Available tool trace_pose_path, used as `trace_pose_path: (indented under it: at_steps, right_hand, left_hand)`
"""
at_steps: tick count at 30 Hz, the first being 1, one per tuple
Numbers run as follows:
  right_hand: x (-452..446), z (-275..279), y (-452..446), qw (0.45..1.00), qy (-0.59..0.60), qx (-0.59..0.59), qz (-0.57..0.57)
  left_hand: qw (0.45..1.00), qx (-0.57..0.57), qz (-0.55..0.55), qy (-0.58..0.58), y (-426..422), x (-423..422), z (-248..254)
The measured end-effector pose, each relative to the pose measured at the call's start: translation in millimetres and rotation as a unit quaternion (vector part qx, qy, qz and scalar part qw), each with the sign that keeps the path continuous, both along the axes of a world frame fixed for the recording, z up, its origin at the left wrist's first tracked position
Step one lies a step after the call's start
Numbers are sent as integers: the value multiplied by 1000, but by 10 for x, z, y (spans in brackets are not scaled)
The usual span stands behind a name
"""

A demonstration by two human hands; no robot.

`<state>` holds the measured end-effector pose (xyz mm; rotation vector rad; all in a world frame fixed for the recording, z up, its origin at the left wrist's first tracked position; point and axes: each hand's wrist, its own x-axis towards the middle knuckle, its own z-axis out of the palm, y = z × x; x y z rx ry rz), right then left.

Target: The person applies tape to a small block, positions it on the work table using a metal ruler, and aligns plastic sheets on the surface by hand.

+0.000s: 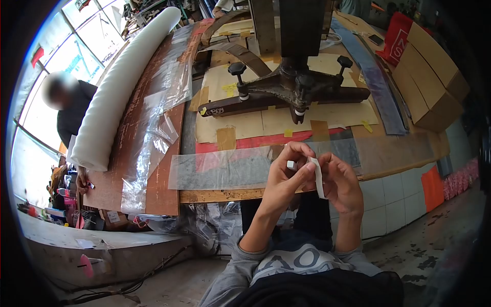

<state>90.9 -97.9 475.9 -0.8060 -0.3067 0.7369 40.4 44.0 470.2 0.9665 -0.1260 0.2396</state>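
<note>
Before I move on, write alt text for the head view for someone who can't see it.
A person's left hand pinches a narrow white strip, the right hand close beside it, at the edge of a wooden table. Beyond them stands a dark metal machine; at far left, another person is beside a long white roll.

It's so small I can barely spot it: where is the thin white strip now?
In the head view, the white strip is right of centre, between the left hand and the right hand, by the near edge of the table.
</note>
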Motion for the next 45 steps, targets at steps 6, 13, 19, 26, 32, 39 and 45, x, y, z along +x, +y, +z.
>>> trace_pose_path:
  at_steps: [6,13,19,26,32,39,45]
  right_hand:
    - [-45,-107,-80,999,-30,-9,-32]
    - [-98,-73,-108,965,-177,-31,-193]
    - [-87,-8,-96,909,-289,-116,-276]
    - [-274,141,-23,916,-271,-104,-276]
    - [-314,102,-15,870,-356,-134,-313]
    - [-347,122,17,817,-435,-162,-342]
    - [-352,123,25,807,-458,-155,-339]
  left_hand:
    - [996,-79,-34,-6,-111,75,-113]
    - [910,-372,-180,-17,-3,146,-187]
    - [935,-339,-94,-30,-14,146,-156]
    - [996,-61,-17,-66,-43,84,-192]
    - [992,3,54,-114,-94,79,-173]
    - [987,-16,61,-147,-91,99,-204]
    - [992,2,97,-84,-160,75,-76]
